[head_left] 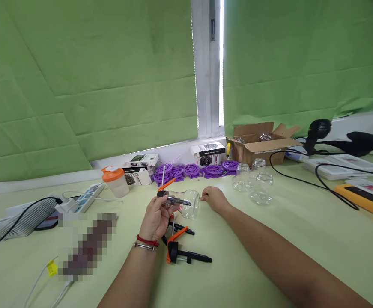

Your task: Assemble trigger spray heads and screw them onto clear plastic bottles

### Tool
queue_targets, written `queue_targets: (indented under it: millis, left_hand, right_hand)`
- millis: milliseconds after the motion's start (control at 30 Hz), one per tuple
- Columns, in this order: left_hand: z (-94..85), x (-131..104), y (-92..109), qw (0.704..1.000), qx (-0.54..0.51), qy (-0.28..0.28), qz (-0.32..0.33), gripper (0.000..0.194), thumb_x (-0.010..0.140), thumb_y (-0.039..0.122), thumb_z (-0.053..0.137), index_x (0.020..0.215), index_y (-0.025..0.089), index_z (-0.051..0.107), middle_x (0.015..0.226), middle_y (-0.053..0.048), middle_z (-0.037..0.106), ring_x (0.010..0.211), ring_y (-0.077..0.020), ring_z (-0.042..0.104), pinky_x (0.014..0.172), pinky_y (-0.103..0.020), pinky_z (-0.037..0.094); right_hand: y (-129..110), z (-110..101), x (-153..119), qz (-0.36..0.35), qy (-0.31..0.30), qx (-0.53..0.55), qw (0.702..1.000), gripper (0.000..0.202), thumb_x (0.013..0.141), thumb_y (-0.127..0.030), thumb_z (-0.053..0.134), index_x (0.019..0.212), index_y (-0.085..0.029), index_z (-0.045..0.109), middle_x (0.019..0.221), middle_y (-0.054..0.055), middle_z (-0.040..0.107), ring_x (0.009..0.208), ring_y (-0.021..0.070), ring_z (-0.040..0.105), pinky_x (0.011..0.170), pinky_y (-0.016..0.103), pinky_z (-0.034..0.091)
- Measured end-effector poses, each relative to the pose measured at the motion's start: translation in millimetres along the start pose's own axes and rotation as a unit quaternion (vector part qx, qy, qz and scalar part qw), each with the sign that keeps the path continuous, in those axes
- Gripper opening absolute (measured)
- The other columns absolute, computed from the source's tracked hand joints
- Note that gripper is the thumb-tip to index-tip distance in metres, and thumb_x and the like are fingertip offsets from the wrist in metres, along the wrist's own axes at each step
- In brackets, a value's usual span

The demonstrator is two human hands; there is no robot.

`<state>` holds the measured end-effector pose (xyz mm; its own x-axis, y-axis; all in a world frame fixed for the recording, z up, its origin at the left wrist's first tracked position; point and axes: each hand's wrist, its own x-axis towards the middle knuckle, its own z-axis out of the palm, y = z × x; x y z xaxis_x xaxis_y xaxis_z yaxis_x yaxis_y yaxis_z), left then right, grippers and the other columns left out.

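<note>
My left hand (158,215) is wrapped round the neck end of a clear hourglass-shaped bottle (192,205), which lies nearly level in the air. A black cap with an orange lever and a metal rod sits at the neck, and a black tube (182,201) runs inside the bottle. Close to the bottle's base is my right hand (216,199), its thumb and fingers pinched together; what they hold, if anything, is too small to make out. Below lie two similar pump heads, the nearer pump head (189,255) showing its orange lever and black tube.
Several clear bottles (261,197) stand to the right, before an open cardboard box (257,149). Purple wheel-shaped pieces (191,171) line the wall beside printed boxes (208,154). An orange-lidded cup (114,182) and a power strip (88,196) are left. Black cables (321,184) cross the right side.
</note>
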<state>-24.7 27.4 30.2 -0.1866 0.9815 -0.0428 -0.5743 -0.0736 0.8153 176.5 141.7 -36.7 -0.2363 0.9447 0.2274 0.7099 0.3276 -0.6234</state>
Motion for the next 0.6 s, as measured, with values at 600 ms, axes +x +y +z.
queue_targets:
  millis: [600]
  left_hand:
    - [1.3, -4.1, -8.0, 0.997, 0.066, -0.026, 0.026, 0.020, 0.068, 0.015, 0.070, 0.082, 0.015, 0.055, 0.085, -0.003, 0.067, 0.081, -0.0134, 0.064, 0.079, -0.029, 0.053]
  right_hand:
    - [-42.9, -32.7, -37.4, 0.105, -0.133, 0.465, 0.869, 0.051, 0.076, -0.065, 0.044, 0.102, -0.021, 0.052, 0.078, 0.003, 0.061, 0.058, 0.0155, 0.059, 0.042, 0.023, 0.038]
